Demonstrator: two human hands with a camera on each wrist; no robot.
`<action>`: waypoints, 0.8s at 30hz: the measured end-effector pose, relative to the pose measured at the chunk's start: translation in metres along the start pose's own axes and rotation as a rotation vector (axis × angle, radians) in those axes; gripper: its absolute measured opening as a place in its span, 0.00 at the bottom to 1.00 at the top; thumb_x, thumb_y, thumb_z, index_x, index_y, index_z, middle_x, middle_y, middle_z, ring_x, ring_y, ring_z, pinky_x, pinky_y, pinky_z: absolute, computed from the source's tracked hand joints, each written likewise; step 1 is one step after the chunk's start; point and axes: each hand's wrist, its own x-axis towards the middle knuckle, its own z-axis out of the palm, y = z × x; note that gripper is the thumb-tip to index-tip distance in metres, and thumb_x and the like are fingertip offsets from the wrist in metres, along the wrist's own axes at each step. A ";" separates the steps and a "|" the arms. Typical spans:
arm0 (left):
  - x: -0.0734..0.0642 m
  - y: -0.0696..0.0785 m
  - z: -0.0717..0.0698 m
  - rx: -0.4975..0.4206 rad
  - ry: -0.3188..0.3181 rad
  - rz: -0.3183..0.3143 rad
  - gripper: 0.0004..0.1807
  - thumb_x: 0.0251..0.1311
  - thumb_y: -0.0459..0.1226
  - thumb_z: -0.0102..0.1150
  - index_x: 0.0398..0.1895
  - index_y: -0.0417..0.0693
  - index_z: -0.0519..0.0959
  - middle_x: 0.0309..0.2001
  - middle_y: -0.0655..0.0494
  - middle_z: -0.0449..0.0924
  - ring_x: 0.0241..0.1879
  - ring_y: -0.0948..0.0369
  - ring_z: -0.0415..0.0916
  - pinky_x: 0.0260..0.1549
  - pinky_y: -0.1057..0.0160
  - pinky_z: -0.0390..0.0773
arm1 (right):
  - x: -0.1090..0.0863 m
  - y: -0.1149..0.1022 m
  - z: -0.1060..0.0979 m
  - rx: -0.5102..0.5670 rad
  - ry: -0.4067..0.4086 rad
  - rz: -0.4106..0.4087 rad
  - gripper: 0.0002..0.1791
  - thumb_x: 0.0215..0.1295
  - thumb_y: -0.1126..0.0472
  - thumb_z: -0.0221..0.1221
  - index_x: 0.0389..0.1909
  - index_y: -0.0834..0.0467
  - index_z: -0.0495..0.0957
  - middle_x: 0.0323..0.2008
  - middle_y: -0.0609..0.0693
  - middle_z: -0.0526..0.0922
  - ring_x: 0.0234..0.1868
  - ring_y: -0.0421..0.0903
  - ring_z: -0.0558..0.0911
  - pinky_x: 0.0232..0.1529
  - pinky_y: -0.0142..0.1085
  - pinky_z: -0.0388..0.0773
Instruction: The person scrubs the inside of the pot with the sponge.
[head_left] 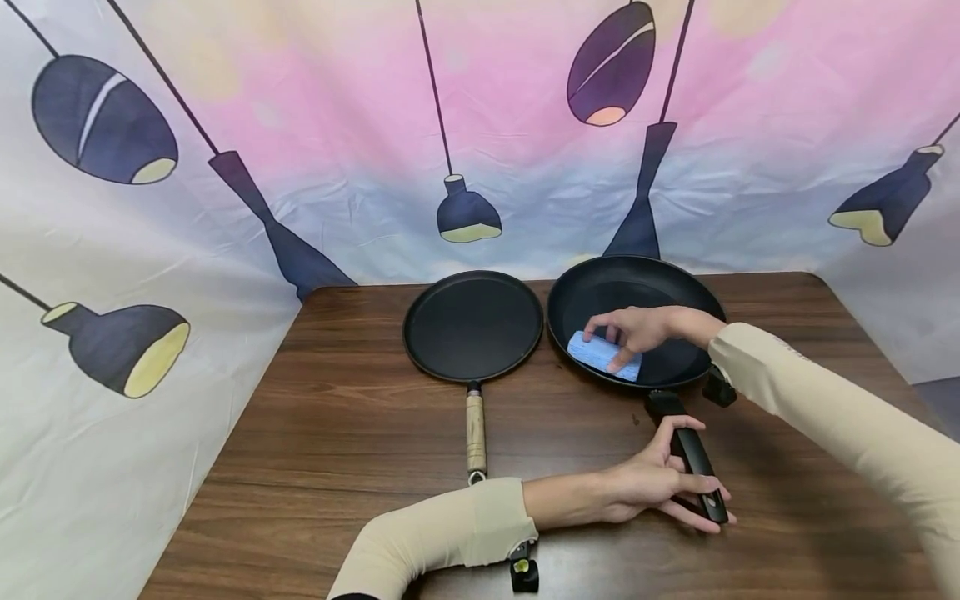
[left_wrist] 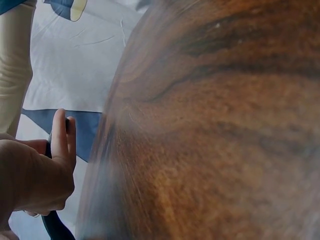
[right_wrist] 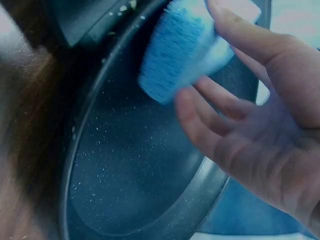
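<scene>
A deep black frying pan (head_left: 600,292) sits at the back right of the wooden table. Inside it, my right hand (head_left: 645,325) pinches a light blue sponge (head_left: 592,350) between thumb and fingers, low against the pan's near side. Small pale specks dot the pan's dark inner surface (right_wrist: 135,155) in the right wrist view. My left hand (head_left: 656,483) holds the pan's black handle (head_left: 696,454), thumb and fingers on either side of it. From the left wrist, part of that hand (left_wrist: 42,170) hides most of the handle.
Left of the frying pan lies a flat black griddle pan (head_left: 472,325), its wooden handle (head_left: 476,433) pointing toward me, close to my left sleeve (head_left: 450,525). A printed cloth (head_left: 360,167) with lamp drawings hangs behind the table (head_left: 337,450).
</scene>
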 end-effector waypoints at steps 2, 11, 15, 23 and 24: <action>0.001 0.000 0.000 0.006 0.001 -0.004 0.29 0.73 0.25 0.51 0.61 0.71 0.60 0.43 0.43 0.85 0.59 0.28 0.75 0.59 0.32 0.75 | 0.008 -0.002 0.003 -0.086 0.078 0.015 0.31 0.65 0.55 0.70 0.66 0.52 0.69 0.57 0.65 0.74 0.56 0.60 0.77 0.53 0.51 0.80; 0.002 -0.002 -0.001 0.036 -0.002 0.028 0.30 0.73 0.25 0.52 0.62 0.73 0.61 0.42 0.46 0.86 0.58 0.28 0.75 0.56 0.34 0.78 | 0.046 0.014 -0.013 -0.404 0.356 0.168 0.32 0.63 0.67 0.70 0.65 0.46 0.73 0.60 0.65 0.73 0.58 0.63 0.75 0.53 0.57 0.79; 0.000 -0.002 -0.002 0.053 -0.005 0.062 0.31 0.73 0.25 0.53 0.62 0.74 0.61 0.42 0.48 0.85 0.58 0.28 0.75 0.55 0.35 0.80 | 0.051 0.027 -0.027 -0.434 0.426 0.302 0.30 0.66 0.71 0.65 0.66 0.48 0.71 0.62 0.69 0.70 0.60 0.68 0.71 0.58 0.63 0.75; -0.002 -0.004 0.000 0.046 0.030 0.075 0.31 0.73 0.25 0.52 0.61 0.74 0.61 0.44 0.46 0.85 0.57 0.28 0.76 0.55 0.32 0.77 | 0.051 0.039 -0.022 -0.432 0.523 0.472 0.26 0.77 0.73 0.47 0.71 0.52 0.67 0.64 0.79 0.64 0.65 0.78 0.64 0.65 0.72 0.65; -0.002 -0.005 0.000 0.043 0.036 0.077 0.31 0.73 0.25 0.52 0.61 0.74 0.61 0.45 0.45 0.85 0.57 0.27 0.76 0.55 0.32 0.77 | 0.050 0.041 -0.020 -0.435 0.527 0.482 0.25 0.77 0.73 0.46 0.70 0.52 0.67 0.64 0.79 0.64 0.65 0.79 0.64 0.65 0.72 0.65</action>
